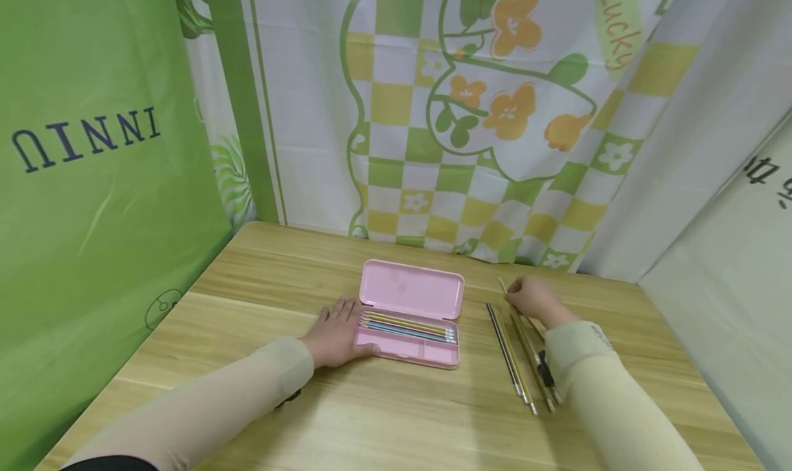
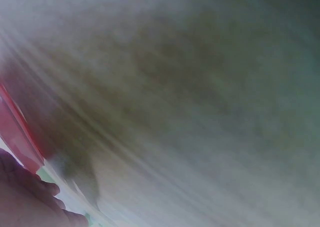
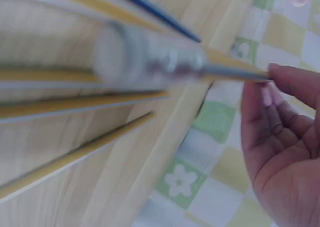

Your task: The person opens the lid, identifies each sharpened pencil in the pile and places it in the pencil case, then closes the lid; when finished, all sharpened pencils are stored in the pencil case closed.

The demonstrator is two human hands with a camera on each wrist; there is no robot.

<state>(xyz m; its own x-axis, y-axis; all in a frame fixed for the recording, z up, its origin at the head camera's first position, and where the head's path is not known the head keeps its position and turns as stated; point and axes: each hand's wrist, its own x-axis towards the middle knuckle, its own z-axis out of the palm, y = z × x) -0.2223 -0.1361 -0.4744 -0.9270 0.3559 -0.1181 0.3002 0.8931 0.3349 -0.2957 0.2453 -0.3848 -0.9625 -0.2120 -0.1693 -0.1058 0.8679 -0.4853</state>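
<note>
A pink pencil case (image 1: pixel 391 342) stands open on the table, its lid (image 1: pixel 411 290) tipped back. Several pencils (image 1: pixel 405 325) lie side by side in its long upper compartment. My left hand (image 1: pixel 334 333) rests at the case's left end, fingers spread and straight, thumb along the front corner. To the right of the case, my right hand (image 1: pixel 535 299) pinches a pencil (image 3: pixel 232 71) between thumb and fingertips. Its eraser end is blurred, close to the right wrist camera. Beneath and beside that hand lie several loose pencils (image 1: pixel 512 354), eraser ends toward me.
The wooden table (image 1: pixel 247 271) ends at a patterned curtain (image 1: pixel 396 134) behind. A green cloth (image 1: pixel 93 216) hangs on the left and a pale one (image 1: pixel 730 251) on the right. A smaller compartment (image 1: pixel 441 352) sits at the case's front right.
</note>
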